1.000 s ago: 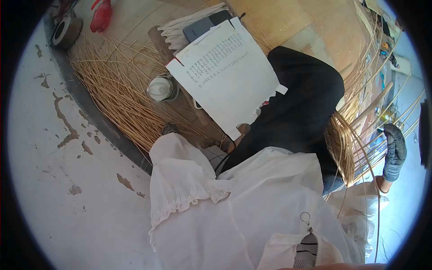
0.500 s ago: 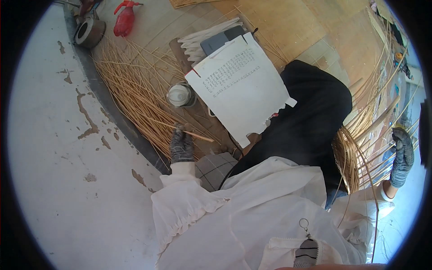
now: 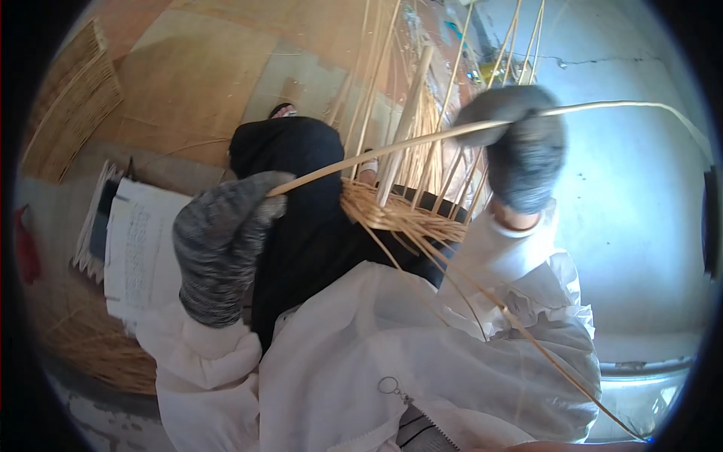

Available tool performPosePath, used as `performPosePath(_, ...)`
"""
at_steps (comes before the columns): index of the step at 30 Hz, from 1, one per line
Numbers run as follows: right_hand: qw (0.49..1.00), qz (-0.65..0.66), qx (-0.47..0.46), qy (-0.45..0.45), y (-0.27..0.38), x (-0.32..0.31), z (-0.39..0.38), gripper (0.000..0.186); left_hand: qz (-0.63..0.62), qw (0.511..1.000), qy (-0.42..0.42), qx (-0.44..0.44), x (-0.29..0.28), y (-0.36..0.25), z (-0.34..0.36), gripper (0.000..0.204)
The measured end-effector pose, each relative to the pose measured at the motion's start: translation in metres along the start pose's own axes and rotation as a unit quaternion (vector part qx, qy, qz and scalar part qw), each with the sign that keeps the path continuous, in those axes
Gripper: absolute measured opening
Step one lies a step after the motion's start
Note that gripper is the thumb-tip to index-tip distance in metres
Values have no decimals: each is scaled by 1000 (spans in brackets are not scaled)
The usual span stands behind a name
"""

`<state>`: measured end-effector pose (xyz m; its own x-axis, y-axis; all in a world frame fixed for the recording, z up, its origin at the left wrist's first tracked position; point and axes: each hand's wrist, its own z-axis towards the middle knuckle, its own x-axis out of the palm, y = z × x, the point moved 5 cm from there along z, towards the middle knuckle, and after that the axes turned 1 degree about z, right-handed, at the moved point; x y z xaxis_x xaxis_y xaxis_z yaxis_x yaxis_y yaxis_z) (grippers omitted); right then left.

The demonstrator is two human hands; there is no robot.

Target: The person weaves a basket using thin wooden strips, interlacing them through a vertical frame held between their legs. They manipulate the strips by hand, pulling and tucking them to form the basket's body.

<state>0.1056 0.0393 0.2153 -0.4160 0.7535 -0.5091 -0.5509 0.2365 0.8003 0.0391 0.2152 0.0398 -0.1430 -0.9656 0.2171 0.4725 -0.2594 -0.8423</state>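
Observation:
My gloved left hand (image 3: 226,241) is closed on the thick end of a long, peeled wicker rod (image 3: 376,153). The rod slants up to the right in front of my knees and droops at its far tip. My gloved right hand (image 3: 527,151), blurred by motion, grips it further along between thumb and fingers. Below and between the hands, a partly woven wicker basket (image 3: 403,215) rests by my dark-clothed legs, its tall stakes standing up. Several loose rods trail from its near edge over my white garment.
At left lies a sheet of white card (image 3: 147,241) with writing, beside a dark phone-like slab (image 3: 102,222). A pile of wicker rods (image 3: 98,346) is behind it. A woven panel (image 3: 71,102) stands at upper left, and a red bottle (image 3: 26,245) at the left rim. A pale wall (image 3: 625,211) rises at right.
The view has swung right. My left hand has brought the rod up from the pile to the basket, and my right hand, formerly beside the stakes, now grips the rod too.

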Motion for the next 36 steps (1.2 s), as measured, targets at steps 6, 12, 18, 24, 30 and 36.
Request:
performPosePath(6,985,-102,35,135,-1,13,-31,26,36,995,-15,-92,34,11,4,19)
performPosePath(12,922,-237,-46,302,-38,30,-56,25,268,960,30,69,64,55,-15,15)
performPosePath(18,851,-248,-105,451,-60,57,-59,25,-83,970,-59,-222,52,100,-56,12)
performPosePath(24,847,-241,-185,437,-68,71,-54,23,-29,987,-35,-152,44,90,-51,16)
performPosePath(30,853,-219,-186,437,-65,77,-49,21,241,949,141,-147,58,77,-46,26)
performPosePath(36,866,-180,-210,416,-65,88,-56,21,161,962,160,-155,74,83,-63,34)
